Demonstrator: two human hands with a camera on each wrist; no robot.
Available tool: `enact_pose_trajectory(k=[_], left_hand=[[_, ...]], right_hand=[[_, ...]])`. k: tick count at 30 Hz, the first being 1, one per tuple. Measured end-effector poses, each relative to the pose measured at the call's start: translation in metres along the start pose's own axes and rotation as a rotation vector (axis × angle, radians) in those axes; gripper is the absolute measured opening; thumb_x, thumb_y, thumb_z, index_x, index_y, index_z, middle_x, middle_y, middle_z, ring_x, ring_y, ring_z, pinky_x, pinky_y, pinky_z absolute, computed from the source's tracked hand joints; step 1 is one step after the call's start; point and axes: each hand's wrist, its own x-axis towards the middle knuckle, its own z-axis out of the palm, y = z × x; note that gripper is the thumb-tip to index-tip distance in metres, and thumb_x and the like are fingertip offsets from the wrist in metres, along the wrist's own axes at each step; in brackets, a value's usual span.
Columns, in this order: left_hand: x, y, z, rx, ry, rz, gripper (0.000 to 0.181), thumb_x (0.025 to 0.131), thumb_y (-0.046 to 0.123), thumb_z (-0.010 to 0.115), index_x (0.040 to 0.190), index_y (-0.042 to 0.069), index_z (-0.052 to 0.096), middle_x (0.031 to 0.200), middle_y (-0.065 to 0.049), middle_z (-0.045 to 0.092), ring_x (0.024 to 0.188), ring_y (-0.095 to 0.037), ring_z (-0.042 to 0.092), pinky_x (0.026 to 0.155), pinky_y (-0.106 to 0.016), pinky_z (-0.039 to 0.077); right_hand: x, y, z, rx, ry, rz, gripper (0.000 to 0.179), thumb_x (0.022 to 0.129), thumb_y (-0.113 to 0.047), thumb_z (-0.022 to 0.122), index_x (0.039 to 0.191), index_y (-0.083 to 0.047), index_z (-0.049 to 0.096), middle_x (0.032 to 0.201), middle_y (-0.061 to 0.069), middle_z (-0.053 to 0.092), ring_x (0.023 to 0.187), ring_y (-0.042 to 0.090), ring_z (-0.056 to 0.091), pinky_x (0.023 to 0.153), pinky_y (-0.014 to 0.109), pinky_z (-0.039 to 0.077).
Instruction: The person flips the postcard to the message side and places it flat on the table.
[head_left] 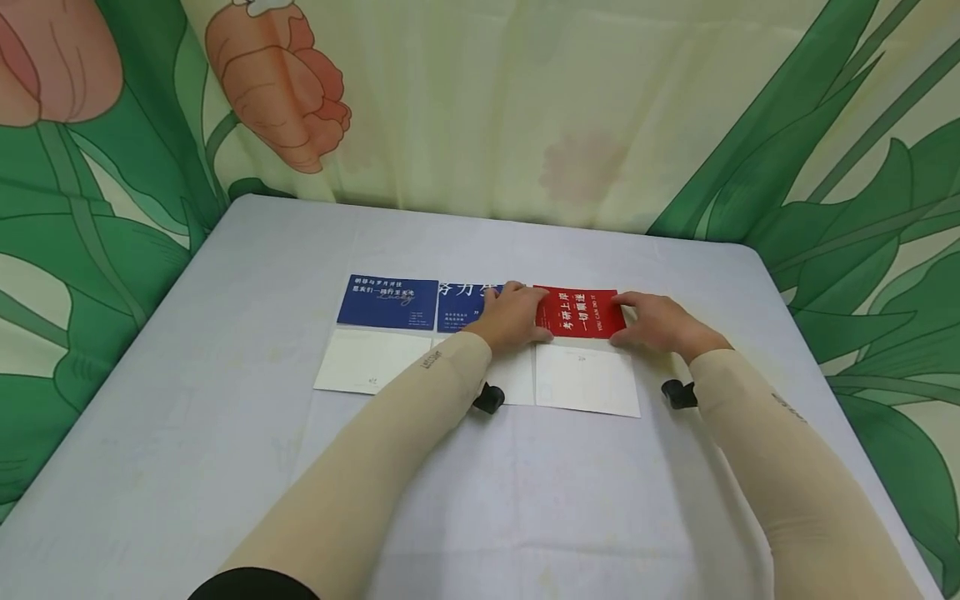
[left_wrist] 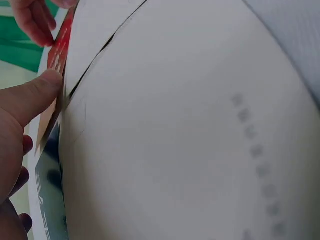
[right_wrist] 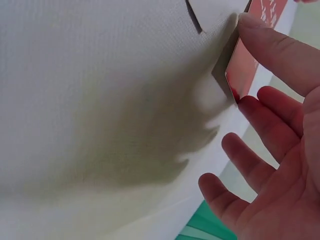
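A red card [head_left: 581,312] with white lettering lies between the two hands at the right of the back row. My left hand [head_left: 513,315] grips its left end, thumb at the near corner; it partly covers the blue card [head_left: 453,310] beside it. On the other end, my right hand [head_left: 663,323] holds the red card between thumb [right_wrist: 265,37] and index finger, the other fingers spread apart. The card's near edge stands a little above its shadow in the right wrist view. Another blue card [head_left: 387,302] lies at the left end of the row.
In front of the blue and red cards is a row of white cards [head_left: 587,380], the middle one partly behind my left forearm. All lie on a white-covered table [head_left: 570,508]. A flower-printed curtain [head_left: 480,100] hangs behind the table. Black wrist cameras [head_left: 678,394] hang beneath both wrists.
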Motion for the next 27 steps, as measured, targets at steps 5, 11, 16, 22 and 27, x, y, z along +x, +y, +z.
enact_pose_trajectory(k=[5,11,16,22,27], left_hand=[[0.0021,-0.0009,0.0006,0.031,-0.005,-0.007,0.074,0.089,0.043,0.074,0.153,0.019,0.044,0.146,-0.001,0.052,0.141,-0.024,0.031,0.113,-0.053,0.02],[0.0046,-0.0017,0.0013,0.05,-0.017,0.013,0.067,0.091,0.042,0.072,0.149,0.018,0.05,0.142,-0.003,0.055,0.141,-0.024,0.031,0.112,-0.054,0.019],[0.005,-0.0018,-0.0003,0.064,-0.018,0.048,0.059,0.092,0.04,0.069,0.145,0.017,0.055,0.137,-0.002,0.058,0.138,-0.023,0.035,0.11,-0.051,0.021],[0.0045,-0.0018,-0.0006,0.086,0.004,0.118,0.047,0.095,0.037,0.062,0.137,0.016,0.063,0.127,0.0,0.065,0.129,-0.022,0.043,0.105,-0.051,0.025],[0.0054,-0.0016,0.0016,0.092,0.0,0.111,0.047,0.095,0.038,0.06,0.136,0.016,0.064,0.127,0.0,0.065,0.128,-0.022,0.044,0.106,-0.051,0.025]], right_hand=[[0.0027,0.0016,0.0022,-0.001,-0.016,-0.007,0.082,0.088,-0.023,0.078,0.153,-0.002,0.034,0.152,0.028,0.031,0.137,0.049,0.026,0.098,0.059,0.045],[0.0042,0.0016,0.002,-0.006,-0.009,-0.01,0.078,0.089,-0.022,0.076,0.153,-0.001,0.035,0.151,0.029,0.033,0.137,0.048,0.027,0.097,0.058,0.046],[0.0029,0.0005,0.0014,-0.012,-0.044,-0.003,0.081,0.088,-0.023,0.074,0.154,-0.002,0.032,0.151,0.029,0.031,0.136,0.049,0.027,0.097,0.06,0.045],[0.0017,0.0004,0.0028,-0.03,-0.043,-0.015,0.081,0.086,-0.02,0.072,0.153,0.001,0.031,0.15,0.03,0.032,0.135,0.049,0.028,0.095,0.059,0.047],[0.0007,0.0001,0.0049,-0.041,-0.007,-0.037,0.071,0.09,-0.021,0.062,0.151,0.003,0.034,0.149,0.029,0.036,0.134,0.049,0.032,0.102,0.063,0.039]])
